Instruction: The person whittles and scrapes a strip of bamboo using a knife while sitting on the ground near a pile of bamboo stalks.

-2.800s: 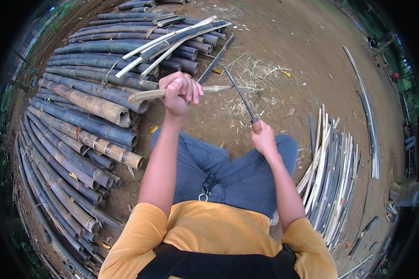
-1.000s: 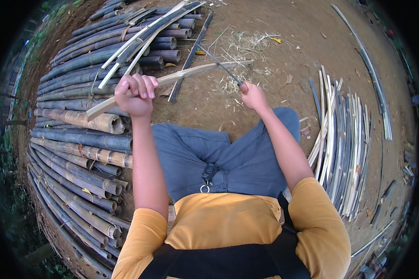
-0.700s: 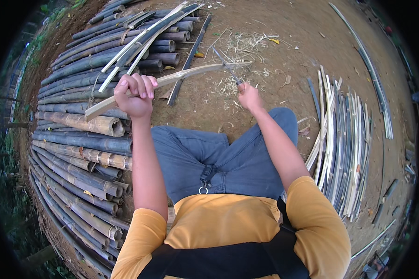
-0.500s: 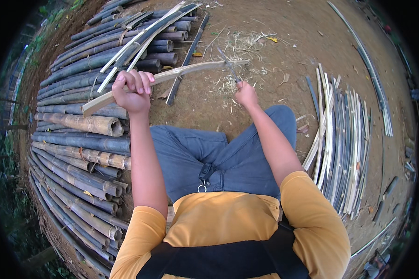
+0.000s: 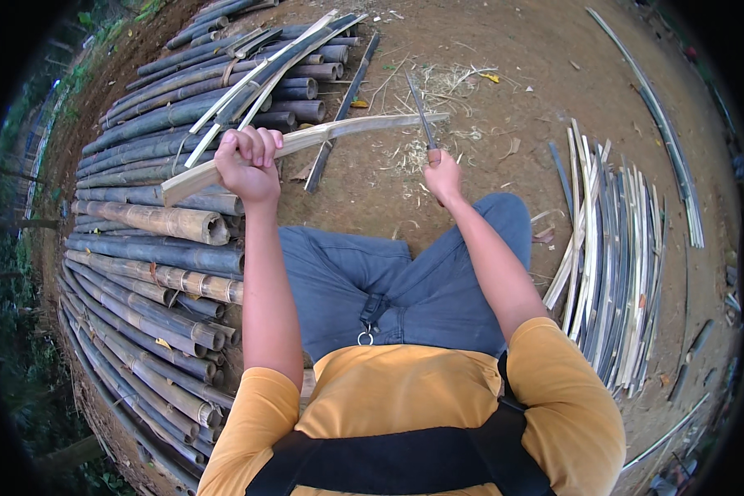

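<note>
Bamboo strip [image 5: 326, 132] in your left grip [image 5: 248, 164], knife [image 5: 418, 106] crossing its far end

Your strip is pale and gently bowed, running from a broad squared end on the left to a thinner tip on the right. You have your left grip curled around it near the broad end, with a short stub showing past the hand. Your right grip [image 5: 443, 175] is closed around the knife's handle, just below the strip's thin end. The dark blade points away from you and crosses the strip near that tip; you cannot tell from this angle whether it touches.

Behind the strip's middle, a dark slat [image 5: 354, 83] lies on the brown earth [image 5: 537, 62]. Beyond the strip's thin end you have scattered shavings [image 5: 442, 80] and a yellow leaf [image 5: 491, 78]. Left of the strip, and partly behind its broad end, is your stack of bamboo poles [image 5: 153, 220], with light-edged split lengths [image 5: 274, 69] on top. Well right of the strip lies a bundle of split slats [image 5: 608, 256], pale and dark mixed; farther right, long thin lengths [image 5: 668, 132] lie apart. Nearer you than the strip are your bent knees in blue-grey trousers [image 5: 339, 277].
</note>
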